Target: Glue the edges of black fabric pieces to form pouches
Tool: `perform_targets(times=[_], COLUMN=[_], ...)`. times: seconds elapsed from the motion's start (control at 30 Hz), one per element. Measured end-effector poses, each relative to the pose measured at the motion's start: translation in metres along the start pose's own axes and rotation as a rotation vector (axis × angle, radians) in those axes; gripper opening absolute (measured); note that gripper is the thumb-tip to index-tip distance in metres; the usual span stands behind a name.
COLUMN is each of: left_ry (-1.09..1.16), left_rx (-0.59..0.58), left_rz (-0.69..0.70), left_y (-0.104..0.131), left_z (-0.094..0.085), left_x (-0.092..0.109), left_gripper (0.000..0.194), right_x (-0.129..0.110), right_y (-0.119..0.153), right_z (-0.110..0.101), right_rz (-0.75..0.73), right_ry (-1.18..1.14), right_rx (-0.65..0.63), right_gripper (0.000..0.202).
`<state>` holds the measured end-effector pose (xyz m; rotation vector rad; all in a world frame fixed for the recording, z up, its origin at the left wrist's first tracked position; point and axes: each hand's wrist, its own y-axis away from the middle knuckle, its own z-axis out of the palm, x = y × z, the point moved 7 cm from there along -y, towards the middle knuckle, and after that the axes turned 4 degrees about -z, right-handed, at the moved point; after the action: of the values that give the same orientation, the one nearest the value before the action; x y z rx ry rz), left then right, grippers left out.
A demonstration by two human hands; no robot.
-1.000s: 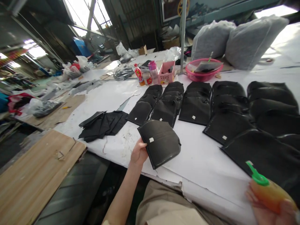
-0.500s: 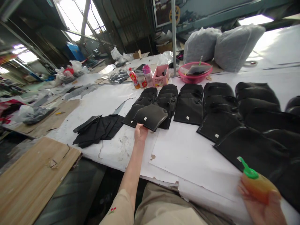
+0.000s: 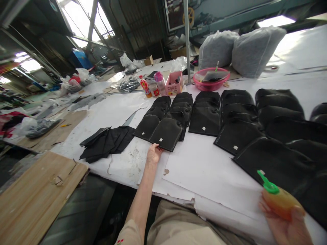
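My left hand pinches the near edge of a black leather-like panel with a small pale patch near that edge. The panel lies over neighbouring black pieces at the left end of the overlapping rows. In my right hand, at the lower right, is a squeeze bottle of amber liquid with a green nozzle cap, tilted up to the left. Beside it spreads a large black panel. Another column of black panels lies between my hands, also with a pale patch.
Black fabric pieces lie fanned on the white-covered table at left. Behind the rows stand a red-labelled bottle, a pink box and a pink basin beside a metal post. A wooden board is at lower left.
The black panel in my left hand has come down and toward me, now lying flatter over its neighbours. My right hand with the squeeze bottle has hardly moved.
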<state>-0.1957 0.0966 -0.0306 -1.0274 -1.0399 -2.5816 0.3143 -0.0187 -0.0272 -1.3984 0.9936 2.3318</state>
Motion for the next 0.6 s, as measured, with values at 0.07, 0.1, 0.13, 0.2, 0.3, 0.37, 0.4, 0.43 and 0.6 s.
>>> perform_targets(times=[0.07,0.1,0.13,0.2,0.3,0.37,0.4,0.43,0.6], left_ry=[-0.015,-0.024,-0.033,-0.056,-0.106,-0.152,-0.178,-0.206,-0.385], left_rx=[0.024,0.035,0.044,0.057,0.057,0.047,0.043,0.04,0.044], left_rz=[-0.007,-0.008,-0.008,-0.004,0.004,0.003,0.002,-0.001,-0.035], left_y=[0.002,0.003,0.004,0.008,0.014,0.017,0.017,0.018,0.016], left_z=[-0.003,-0.004,-0.005,-0.006,-0.006,-0.005,-0.005,-0.004,-0.005], left_x=[0.0,0.0,0.0,0.001,0.002,0.004,0.004,0.005,0.005], left_gripper=[0.028,0.023,0.02,0.016,0.017,0.018,0.018,0.018,0.018], right_x=[0.0,0.0,0.0,0.0,0.0,0.0,0.0,0.001,0.005], right_y=[0.001,0.001,0.001,0.002,0.002,0.001,0.0,-0.001,-0.004], right_z=[-0.001,-0.002,-0.003,-0.003,-0.002,-0.001,-0.002,-0.002,-0.006], right_rz=[0.002,0.004,0.005,0.013,0.022,0.013,0.01,0.011,0.058], right_ry=[0.008,0.009,0.009,0.003,0.003,0.008,0.01,0.01,0.02], right_rx=[0.002,0.007,0.012,0.017,0.013,0.019,0.025,0.029,0.049], right_gripper=[0.073,0.072,0.072,0.072,0.072,0.072,0.072,0.073,0.075])
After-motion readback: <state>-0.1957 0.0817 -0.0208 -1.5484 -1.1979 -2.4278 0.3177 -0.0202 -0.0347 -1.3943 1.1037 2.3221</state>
